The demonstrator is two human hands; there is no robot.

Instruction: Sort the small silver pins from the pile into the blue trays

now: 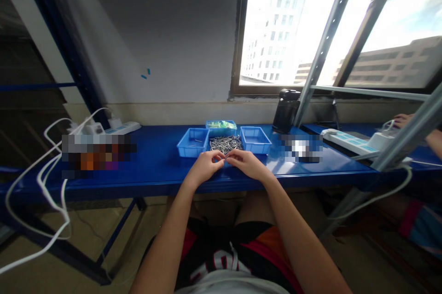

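Observation:
My left hand [208, 165] and my right hand [244, 163] meet above the front edge of the blue table [155, 147]. Both are closed in a pinch, fingertips almost touching; whatever lies between them is too small to make out. Just beyond the fingers is a heap of thin, shiny metal pieces [226, 143], probably screws or nails. A blue bin [192, 151] to its left holds a thin piece or two. Another blue bin [256, 147] stands to its right. Behind the heap, a third blue bin [221, 131] contains a green and clear plastic packet [221, 124].
A black bottle-like container [286, 112] stands by the window. Power strips [350, 142] and white cables [44, 183] lie at both sides. A metal post [407, 123] rises on the right, with another person's hand [402, 120] beyond it. Blurred-out items sit left and right.

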